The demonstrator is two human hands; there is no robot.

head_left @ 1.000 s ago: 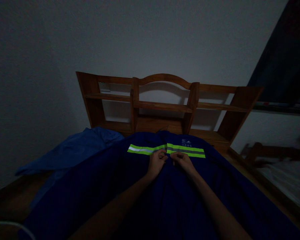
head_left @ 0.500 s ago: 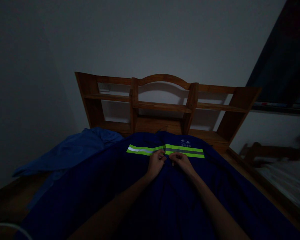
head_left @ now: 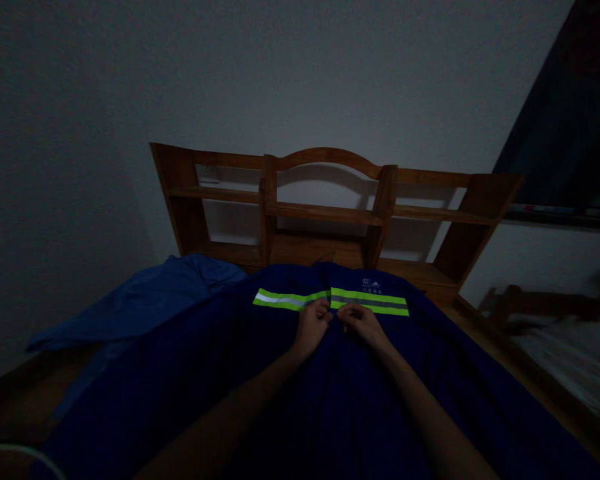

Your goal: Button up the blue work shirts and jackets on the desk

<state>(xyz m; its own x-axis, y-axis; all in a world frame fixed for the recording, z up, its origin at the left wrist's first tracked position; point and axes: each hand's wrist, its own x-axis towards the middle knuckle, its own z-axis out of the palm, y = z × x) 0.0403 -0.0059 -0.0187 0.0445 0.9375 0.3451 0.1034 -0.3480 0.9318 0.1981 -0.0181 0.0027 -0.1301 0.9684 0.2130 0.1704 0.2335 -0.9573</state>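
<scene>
Navy work jacket (head_left: pixel 337 400) is spread before headboard (head_left: pixel 325 212); its front opening is pinched, beside reflective strips (head_left: pixel 380 304), by left hand (head_left: pixel 312 327) and right hand (head_left: pixel 366 325).

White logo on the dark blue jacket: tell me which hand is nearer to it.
Right. The right hand is below the white logo, close to it; the left hand is farther off, below and to the left of it.
</scene>
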